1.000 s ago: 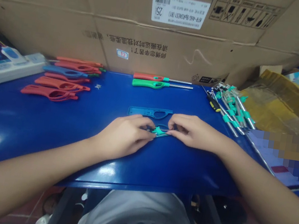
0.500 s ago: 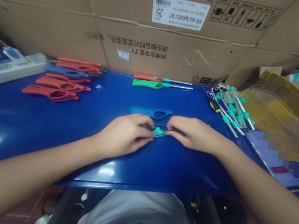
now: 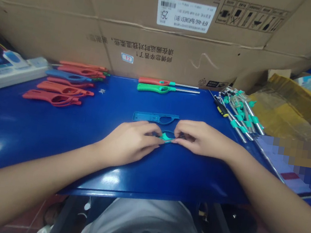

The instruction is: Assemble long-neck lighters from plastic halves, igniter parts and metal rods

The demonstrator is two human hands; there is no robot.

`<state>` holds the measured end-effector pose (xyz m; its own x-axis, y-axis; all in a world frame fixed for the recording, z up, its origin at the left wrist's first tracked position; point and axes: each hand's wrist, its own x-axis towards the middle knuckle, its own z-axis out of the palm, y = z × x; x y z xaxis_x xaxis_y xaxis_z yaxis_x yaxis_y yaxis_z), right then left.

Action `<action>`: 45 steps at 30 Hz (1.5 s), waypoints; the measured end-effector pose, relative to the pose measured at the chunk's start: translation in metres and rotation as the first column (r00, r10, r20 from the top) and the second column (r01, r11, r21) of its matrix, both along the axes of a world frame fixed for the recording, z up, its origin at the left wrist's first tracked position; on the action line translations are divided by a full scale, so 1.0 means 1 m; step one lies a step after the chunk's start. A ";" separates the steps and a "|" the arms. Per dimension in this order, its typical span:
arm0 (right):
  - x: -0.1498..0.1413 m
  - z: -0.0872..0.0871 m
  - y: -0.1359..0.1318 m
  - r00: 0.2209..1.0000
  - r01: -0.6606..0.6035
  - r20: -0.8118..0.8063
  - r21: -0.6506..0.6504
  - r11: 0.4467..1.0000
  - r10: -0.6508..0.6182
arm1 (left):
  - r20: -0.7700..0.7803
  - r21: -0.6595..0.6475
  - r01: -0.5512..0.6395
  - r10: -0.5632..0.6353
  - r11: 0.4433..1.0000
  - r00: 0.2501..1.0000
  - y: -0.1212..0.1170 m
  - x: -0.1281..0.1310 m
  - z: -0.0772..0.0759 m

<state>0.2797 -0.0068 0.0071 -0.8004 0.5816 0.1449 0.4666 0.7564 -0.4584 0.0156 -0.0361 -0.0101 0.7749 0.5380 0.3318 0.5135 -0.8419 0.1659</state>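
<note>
On the blue table (image 3: 88, 133), left hand (image 3: 132, 142) and right hand (image 3: 203, 139) stay clamped on opposite ends of the teal-green piece (image 3: 166, 136), near the blue half-shell (image 3: 146, 116); left fingertips now cover more of it, apparently only a slight grip shift.

A large cardboard box (image 3: 82, 0) stands along the far edge of the glossy blue worktop (image 3: 25, 124). Light glares near left; reddish floor tiles (image 3: 27, 208) show below.

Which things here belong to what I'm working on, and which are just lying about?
Seem to belong:
teal part, between left hand and right hand
blue handle half
coloured handle shells
rods with teal pieces
two lighters

Probably just lying about:
power strip
cardboard box
yellow-taped package
</note>
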 end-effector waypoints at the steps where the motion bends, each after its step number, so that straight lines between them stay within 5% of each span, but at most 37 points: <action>1: 0.000 0.000 0.000 1.000 0.001 0.004 0.006 1.000 -0.001 | 0.000 0.005 0.007 -0.007 1.000 1.000 0.000 0.000 0.000; 15: -0.003 -0.001 0.000 0.995 0.069 -0.065 -0.030 0.997 -0.071 | 0.009 -0.061 0.014 -0.014 0.998 1.000 0.003 0.001 -0.002; 26: 0.003 0.007 -0.003 0.998 -0.008 -0.064 -0.076 0.997 0.003 | 0.062 -0.163 -0.006 0.016 0.987 0.998 0.003 0.000 0.000; 30: 0.008 0.008 0.004 0.975 0.200 -0.108 0.041 0.979 -0.194 | 0.109 -0.215 -0.005 0.029 0.977 0.994 0.005 -0.001 -0.003; 32: 0.016 0.008 0.013 0.915 0.404 -0.074 0.161 0.901 -0.397 | 0.110 -0.214 -0.005 0.029 0.977 0.994 0.005 -0.002 -0.004; 35: 0.036 0.008 0.029 0.717 0.653 0.036 0.316 0.688 -0.696 | 0.099 -0.196 -0.007 0.027 0.981 0.995 0.006 -0.002 -0.005; 39: 0.069 0.007 0.047 0.442 0.792 0.129 0.407 0.454 -0.887 | 0.094 -0.162 -0.008 0.024 0.987 0.995 0.008 -0.002 -0.006; 45: 0.100 -0.001 0.064 0.331 0.840 0.072 0.431 0.329 -0.941 | 0.093 -0.131 -0.010 0.023 0.991 0.995 0.008 -0.003 -0.002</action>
